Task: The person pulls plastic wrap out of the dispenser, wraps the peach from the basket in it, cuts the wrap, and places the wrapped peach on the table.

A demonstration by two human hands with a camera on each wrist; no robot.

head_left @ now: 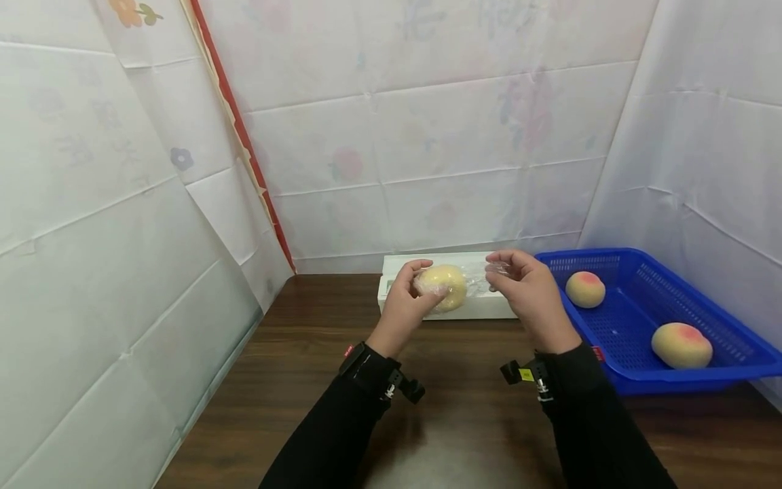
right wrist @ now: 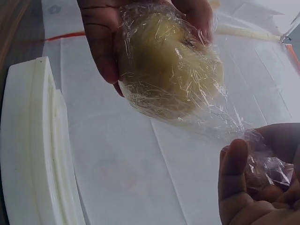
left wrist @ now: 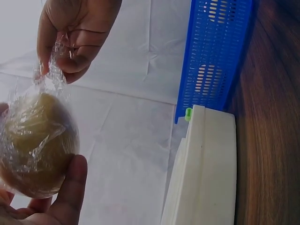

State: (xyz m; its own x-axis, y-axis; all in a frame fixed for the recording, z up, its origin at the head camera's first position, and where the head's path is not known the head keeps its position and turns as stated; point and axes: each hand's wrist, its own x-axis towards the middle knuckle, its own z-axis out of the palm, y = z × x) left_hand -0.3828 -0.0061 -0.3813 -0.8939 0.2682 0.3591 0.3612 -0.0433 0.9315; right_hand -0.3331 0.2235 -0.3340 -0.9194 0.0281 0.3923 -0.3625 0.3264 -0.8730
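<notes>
A pale yellow peach-like fruit (head_left: 444, 285) wrapped in clear plastic film is held up over the table by my left hand (head_left: 403, 299), thumb on one side and fingers on the other. From its right side the film (head_left: 479, 277) stretches out in a gathered tail. My right hand (head_left: 528, 292) pinches the end of that tail between thumb and fingers. In the right wrist view the film (right wrist: 220, 117) narrows from the fruit (right wrist: 164, 70) to the right fingers (right wrist: 234, 164). Behind the hands lies a long white box (head_left: 476, 311), partly hidden by them.
To the right stands a blue perforated basket (head_left: 629, 305) holding a peach (head_left: 585, 290) near its back left and another peach (head_left: 681, 345) near its front. The dark wooden table (head_left: 318, 339) is bounded by white sheeted walls (head_left: 427, 136) at the back and sides.
</notes>
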